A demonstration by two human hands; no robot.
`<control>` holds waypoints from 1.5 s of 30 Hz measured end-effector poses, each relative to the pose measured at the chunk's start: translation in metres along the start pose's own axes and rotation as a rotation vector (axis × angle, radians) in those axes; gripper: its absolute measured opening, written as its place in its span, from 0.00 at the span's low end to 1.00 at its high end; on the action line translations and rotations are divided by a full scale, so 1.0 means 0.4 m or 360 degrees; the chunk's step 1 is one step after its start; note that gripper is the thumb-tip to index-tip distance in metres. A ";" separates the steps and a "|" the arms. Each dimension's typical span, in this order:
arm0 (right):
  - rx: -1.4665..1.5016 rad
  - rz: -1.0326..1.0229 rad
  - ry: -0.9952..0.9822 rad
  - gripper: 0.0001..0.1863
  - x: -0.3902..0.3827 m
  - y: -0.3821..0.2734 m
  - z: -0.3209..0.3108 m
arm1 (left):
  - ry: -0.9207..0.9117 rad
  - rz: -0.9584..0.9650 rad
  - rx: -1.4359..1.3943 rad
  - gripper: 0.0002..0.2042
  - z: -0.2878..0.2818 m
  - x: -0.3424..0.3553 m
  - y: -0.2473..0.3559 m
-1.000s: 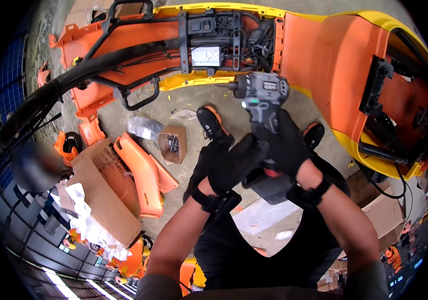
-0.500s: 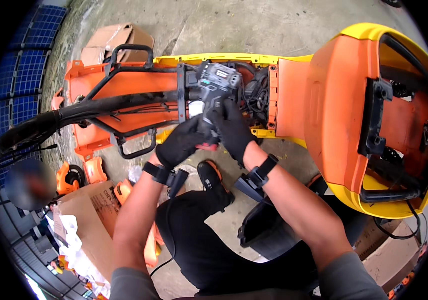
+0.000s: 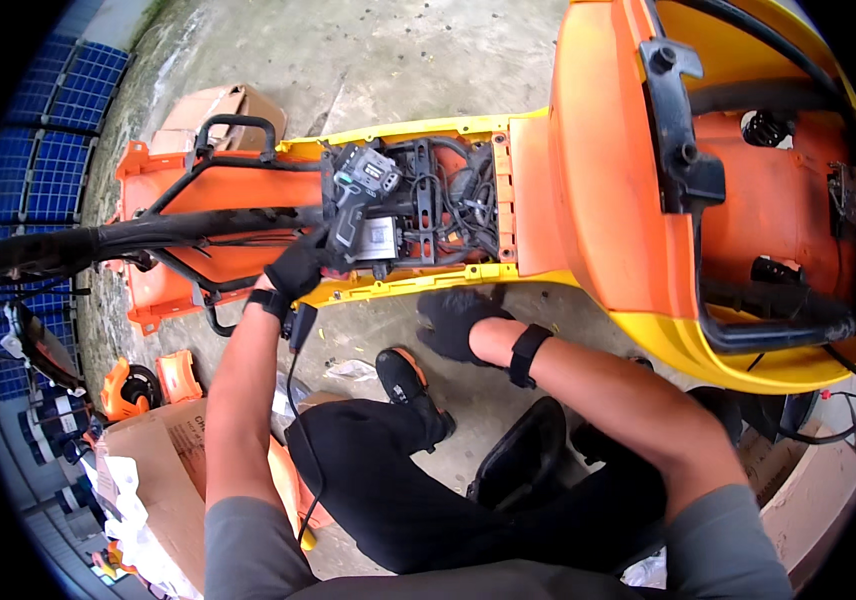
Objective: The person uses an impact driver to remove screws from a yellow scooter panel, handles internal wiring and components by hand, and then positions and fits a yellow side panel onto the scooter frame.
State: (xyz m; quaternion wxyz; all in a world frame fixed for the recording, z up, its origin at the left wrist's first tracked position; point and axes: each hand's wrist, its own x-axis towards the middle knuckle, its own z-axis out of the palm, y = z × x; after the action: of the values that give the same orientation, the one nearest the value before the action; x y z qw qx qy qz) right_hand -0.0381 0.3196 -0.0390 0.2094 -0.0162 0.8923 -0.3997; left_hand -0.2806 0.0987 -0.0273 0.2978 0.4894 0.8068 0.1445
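Gloved left hand (image 3: 300,268) around power driver (image 3: 356,195)

Black gloves, wrist straps, grey sleeves

Daylit grey concrete floor (image 3: 388,60), blue panels (image 3: 28,150) along its left edge, cardboard boxes (image 3: 163,480) lying about.

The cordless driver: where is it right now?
In the head view, upper centre-left: the grey cordless driver is in the gloved left hand, against the scooter's open wiring bay.
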 end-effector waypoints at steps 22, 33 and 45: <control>-0.0007 -0.0256 -0.1588 0.14 -0.467 0.135 0.432 | 0.0260 -0.0603 0.0102 0.30 0.075 0.061 -0.014; 0.0230 -0.0375 -0.1975 0.16 -0.507 0.275 0.519 | 0.0161 -0.0460 -0.0133 0.27 0.064 0.084 -0.025; 0.0268 0.0239 -0.2068 0.30 -0.220 0.191 0.304 | 0.0185 -0.0311 0.0164 0.28 0.052 0.069 -0.054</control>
State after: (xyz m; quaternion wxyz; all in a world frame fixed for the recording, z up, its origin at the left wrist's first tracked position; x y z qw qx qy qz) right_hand 0.0997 0.3031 -0.1344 0.7332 -0.1754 0.5487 -0.3614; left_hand -0.2923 0.1111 -0.0642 0.2376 0.4139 0.8729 0.1012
